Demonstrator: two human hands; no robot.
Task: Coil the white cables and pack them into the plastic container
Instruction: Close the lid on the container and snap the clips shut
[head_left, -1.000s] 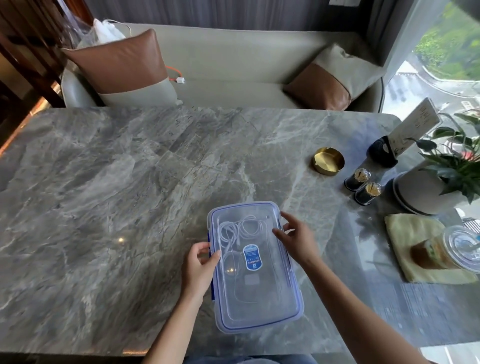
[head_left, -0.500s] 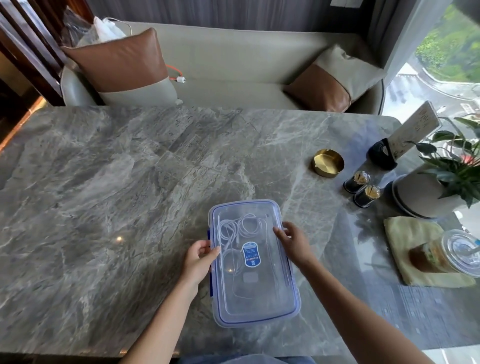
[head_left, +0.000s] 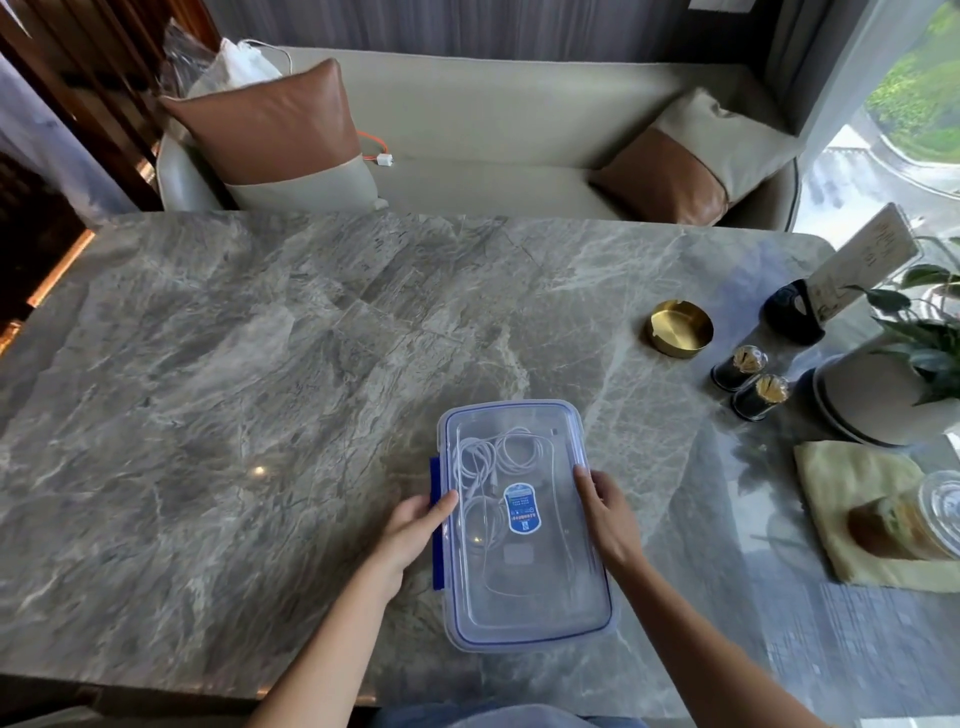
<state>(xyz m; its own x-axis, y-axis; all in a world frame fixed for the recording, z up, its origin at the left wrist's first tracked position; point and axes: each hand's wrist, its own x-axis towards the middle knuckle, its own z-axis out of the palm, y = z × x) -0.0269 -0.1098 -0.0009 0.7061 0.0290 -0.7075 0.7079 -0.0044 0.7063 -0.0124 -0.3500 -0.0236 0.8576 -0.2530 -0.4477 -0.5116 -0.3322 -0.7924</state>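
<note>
A clear plastic container (head_left: 535, 597) with a blue-rimmed lid and a blue label lies flat on the marble table (head_left: 260, 415), near its front edge. Coiled white cables (head_left: 493, 457) show through the lid in the far half of the box. My left hand (head_left: 415, 530) grips the left long side at the blue latch, thumb on the lid. On the opposite long side my right hand (head_left: 605, 514) clasps the edge, thumb resting on top of the lid.
To the right stand a gold ashtray (head_left: 678, 327), two small dark jars (head_left: 750, 382), a potted plant (head_left: 904, 374), a card holder (head_left: 795, 312), and a lidded drink (head_left: 914, 519) on a yellow cloth (head_left: 841, 483). A sofa with cushions (head_left: 275, 130) lies beyond the table.
Both hands have slid slightly along the container's long sides and settled on its edges. The container itself has hardly moved on the table.
</note>
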